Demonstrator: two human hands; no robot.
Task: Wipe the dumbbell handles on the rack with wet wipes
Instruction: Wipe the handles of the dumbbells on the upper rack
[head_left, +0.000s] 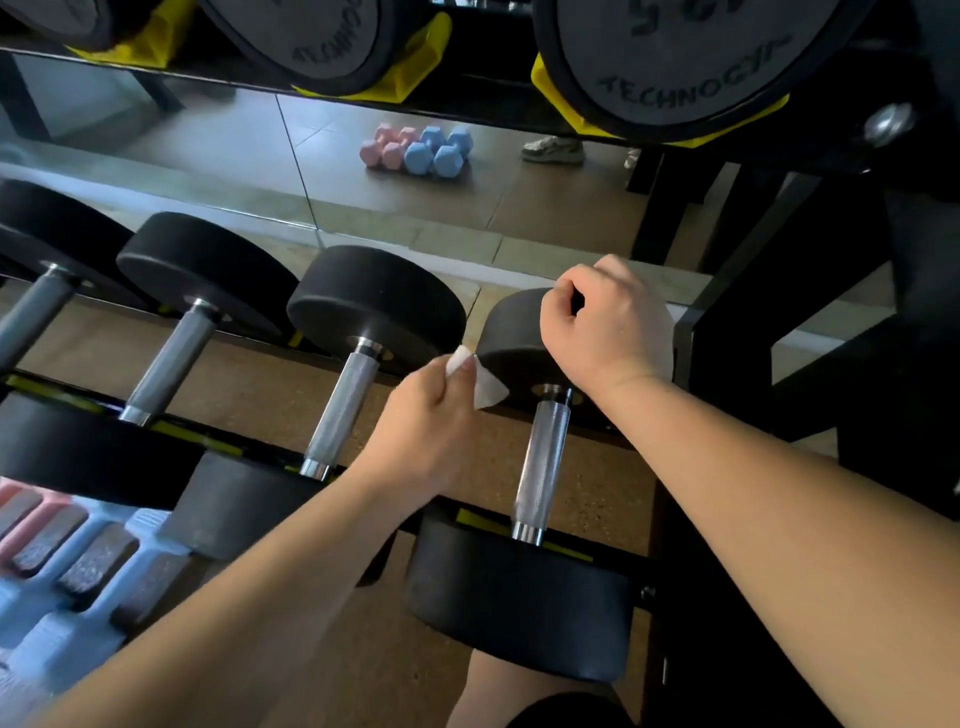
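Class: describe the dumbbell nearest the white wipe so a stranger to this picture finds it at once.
On the black rack's lower shelf, black dumbbells lie side by side. Take the dumbbell at the row's right end: its handle is the shiniest, and it alone has the right hand resting on its far head, the left hand's white wipe beside it.
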